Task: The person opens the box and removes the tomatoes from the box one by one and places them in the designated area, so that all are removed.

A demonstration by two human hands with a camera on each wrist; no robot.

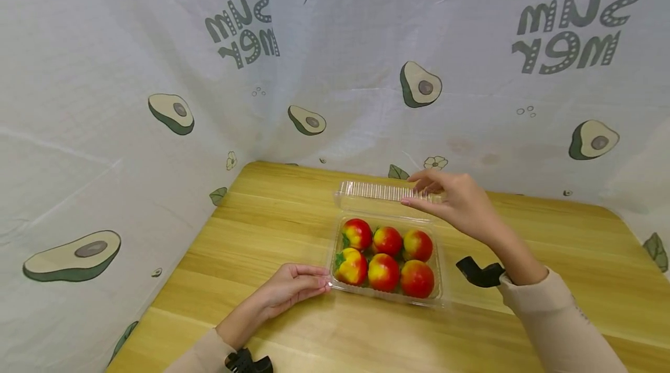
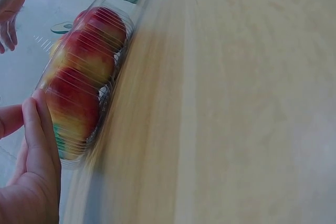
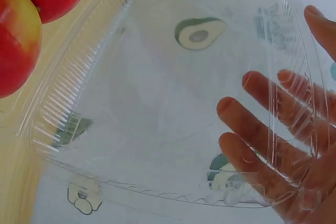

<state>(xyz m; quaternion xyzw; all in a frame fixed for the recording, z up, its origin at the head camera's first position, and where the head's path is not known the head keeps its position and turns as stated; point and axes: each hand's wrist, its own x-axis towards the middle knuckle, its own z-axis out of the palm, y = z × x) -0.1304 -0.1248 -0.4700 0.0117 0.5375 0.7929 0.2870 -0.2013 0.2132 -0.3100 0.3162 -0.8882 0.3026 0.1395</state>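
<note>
A clear plastic clamshell box (image 1: pixel 386 296) stands on the table, its lid (image 1: pixel 366 205) raised at the back. Inside lie several red-and-yellow round fruits (image 1: pixel 384 272), two of them showing green leaves. At the box's front left corner, my left hand (image 1: pixel 293 290) pinches the rim between thumb and fingers. My right hand (image 1: pixel 455 201) is at the lid's upper right. In the right wrist view, the spread, nearly straight fingers (image 3: pixel 262 166) show through the clear lid (image 3: pixel 152 103), while the thumb stands apart from them.
The wooden table (image 1: pixel 251 227) meets a white curtain (image 1: pixel 356 59) printed with avocados and mirrored lettering at its back and left sides. A black wrist mount (image 1: pixel 481 273) sits at the right wrist, and another black mount (image 1: pixel 248 361) at the left.
</note>
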